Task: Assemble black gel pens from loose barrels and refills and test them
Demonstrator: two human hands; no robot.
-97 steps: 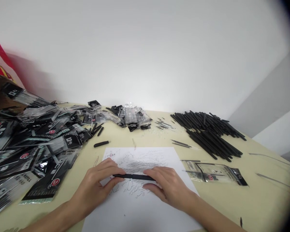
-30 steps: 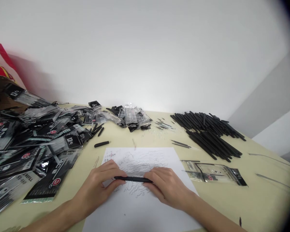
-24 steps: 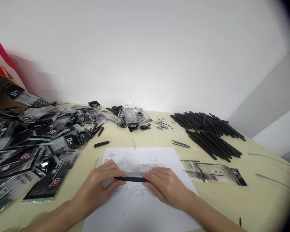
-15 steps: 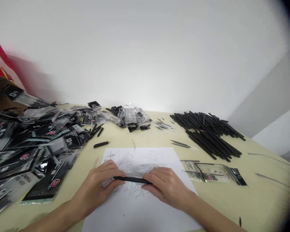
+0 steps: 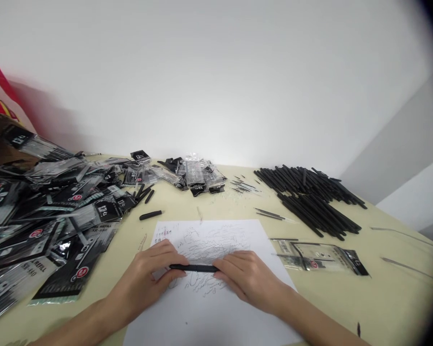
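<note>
A black pen (image 5: 199, 268) lies level between my two hands, just above a scribbled sheet of white paper (image 5: 209, 315). My left hand (image 5: 153, 269) pinches its left end between thumb and fingers. On the other end, my right hand (image 5: 246, 275) has its fingers closed, covering that tip. A black pen cap (image 5: 150, 215) rests on the table beyond the left hand. Several more short black caps (image 5: 144, 193) lie behind it, beside the packets.
Refill packets (image 5: 75, 211) heap up on the left, near a red bag (image 5: 3, 91). Emptied packets (image 5: 198, 175) lie by the wall. Black pens (image 5: 315, 211) are piled at right, with loose refills (image 5: 270, 214) and an opened packet (image 5: 321, 256) nearby.
The fingers of my right hand have shifted slightly along the pen, and less of its right end shows. My left hand keeps its grip almost unmoved.
</note>
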